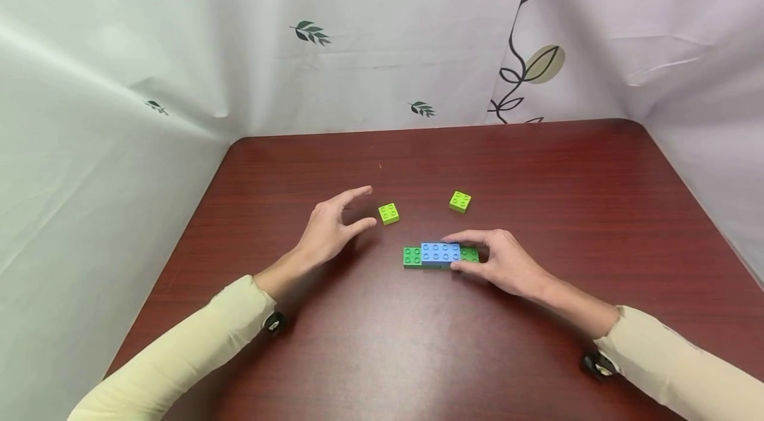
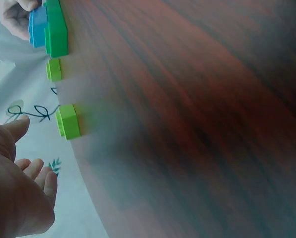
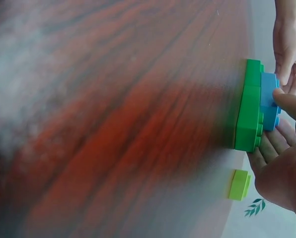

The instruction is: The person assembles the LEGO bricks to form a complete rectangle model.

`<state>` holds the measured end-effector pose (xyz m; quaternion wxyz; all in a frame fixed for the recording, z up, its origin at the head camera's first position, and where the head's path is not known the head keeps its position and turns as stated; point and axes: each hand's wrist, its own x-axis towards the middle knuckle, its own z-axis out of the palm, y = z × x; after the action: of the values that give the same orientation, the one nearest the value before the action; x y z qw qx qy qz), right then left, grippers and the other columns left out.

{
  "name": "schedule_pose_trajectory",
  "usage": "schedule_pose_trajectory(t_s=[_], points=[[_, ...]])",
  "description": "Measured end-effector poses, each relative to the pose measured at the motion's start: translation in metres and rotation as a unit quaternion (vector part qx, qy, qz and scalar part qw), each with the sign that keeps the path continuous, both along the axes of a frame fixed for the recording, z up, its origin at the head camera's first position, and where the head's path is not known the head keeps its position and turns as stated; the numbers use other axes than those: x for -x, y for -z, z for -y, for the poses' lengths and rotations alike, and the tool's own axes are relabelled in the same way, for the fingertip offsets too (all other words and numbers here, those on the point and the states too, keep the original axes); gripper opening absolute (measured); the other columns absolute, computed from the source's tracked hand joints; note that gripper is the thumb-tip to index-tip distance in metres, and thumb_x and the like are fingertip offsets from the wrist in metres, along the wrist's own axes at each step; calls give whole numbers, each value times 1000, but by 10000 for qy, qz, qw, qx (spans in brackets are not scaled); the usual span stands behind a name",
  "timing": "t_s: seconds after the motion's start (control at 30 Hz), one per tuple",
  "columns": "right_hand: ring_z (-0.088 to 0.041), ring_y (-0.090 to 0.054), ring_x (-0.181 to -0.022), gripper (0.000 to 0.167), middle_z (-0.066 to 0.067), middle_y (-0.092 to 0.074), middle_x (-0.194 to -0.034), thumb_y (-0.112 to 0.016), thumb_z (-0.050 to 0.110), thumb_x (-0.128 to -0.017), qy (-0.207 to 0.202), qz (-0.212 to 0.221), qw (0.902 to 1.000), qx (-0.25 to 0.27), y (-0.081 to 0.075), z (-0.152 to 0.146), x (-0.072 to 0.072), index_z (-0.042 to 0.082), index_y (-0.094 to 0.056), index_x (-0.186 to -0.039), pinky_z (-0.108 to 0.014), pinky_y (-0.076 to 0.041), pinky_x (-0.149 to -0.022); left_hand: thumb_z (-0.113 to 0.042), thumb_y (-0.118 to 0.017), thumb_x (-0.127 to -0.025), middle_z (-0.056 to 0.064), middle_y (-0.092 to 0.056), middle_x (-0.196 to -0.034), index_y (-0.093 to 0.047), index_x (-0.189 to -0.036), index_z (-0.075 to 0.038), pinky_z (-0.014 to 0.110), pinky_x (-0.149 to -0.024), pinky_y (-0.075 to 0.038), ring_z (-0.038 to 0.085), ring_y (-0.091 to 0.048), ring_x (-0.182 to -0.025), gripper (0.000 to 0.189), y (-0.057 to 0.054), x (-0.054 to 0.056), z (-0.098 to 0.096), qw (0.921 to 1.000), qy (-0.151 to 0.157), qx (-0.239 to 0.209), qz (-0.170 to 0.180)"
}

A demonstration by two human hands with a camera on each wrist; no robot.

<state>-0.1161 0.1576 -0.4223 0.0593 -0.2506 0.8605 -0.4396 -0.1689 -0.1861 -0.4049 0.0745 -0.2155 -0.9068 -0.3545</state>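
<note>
A blue toy building brick (image 1: 440, 252) sits across the top of green bricks (image 1: 412, 256) lying end to end on the table. My right hand (image 1: 507, 263) pinches the right end of the blue brick, thumb on the near side and fingers on the far side; the right wrist view shows the thumb against its blue side. My left hand (image 1: 331, 227) is held apart from everything, thumb and fingers spread, holding nothing. Just right of its fingertips lies a small lime-green brick (image 1: 388, 213). Farther back and to the right is another lime-green brick (image 1: 459, 201).
The dark reddish wooden table (image 1: 537, 176) has rounded far corners. Pale fabric with leaf prints (image 1: 358, 76) hangs behind it and along both sides. Both forearms, in pale sleeves, reach in over the near part of the table.
</note>
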Motion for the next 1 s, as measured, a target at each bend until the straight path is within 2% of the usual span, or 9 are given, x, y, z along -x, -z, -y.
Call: schedule_pose_trajectory(t_s=[0.2,0.33,0.6,0.77,1.0], points=[[-16,-65,-93,43,2,-76,-116,-90,14,-88,-1,-48,10000,-57,0,1,1,16,-78,-129,-29,-51,-75,-25,-89,-89,7,-68,-143,-63,-148,-10,51,-102,-51,28,-65,-129,66,4,4,4,9997,-183,161,25],[-16,-64,-93,41,3,-76,-115,-89,15,-89,11,-52,9999,-97,0,1,1,17,-78,-128,-29,-50,-75,-26,-89,-89,7,-68,-142,-62,-149,-9,52,-106,-49,29,-64,-130,68,8,6,6,9992,-251,228,231],[-16,-66,-93,40,2,-76,-115,-88,13,-89,0,-34,10000,-31,0,1,1,16,-79,-128,-29,-53,-78,-22,-87,-92,10,-70,-138,-59,-150,-4,48,-108,-49,28,-70,-123,67,15,9,5,9973,-97,96,720],[-15,-66,-93,40,3,-76,-115,-88,13,-89,5,-18,10000,-36,1,1,0,17,-79,-128,-29,-53,-78,-18,-86,-93,11,-71,-137,-60,-147,0,44,-105,-52,29,-71,-120,63,19,10,3,9969,13,11,791],[-15,-65,-92,40,3,-76,-113,-88,14,-89,18,-21,10000,-56,1,1,0,17,-79,-128,-28,-52,-78,-18,-87,-92,9,-72,-135,-62,-145,-1,42,-105,-53,27,-72,-119,61,21,11,-1,9969,41,-49,787]])
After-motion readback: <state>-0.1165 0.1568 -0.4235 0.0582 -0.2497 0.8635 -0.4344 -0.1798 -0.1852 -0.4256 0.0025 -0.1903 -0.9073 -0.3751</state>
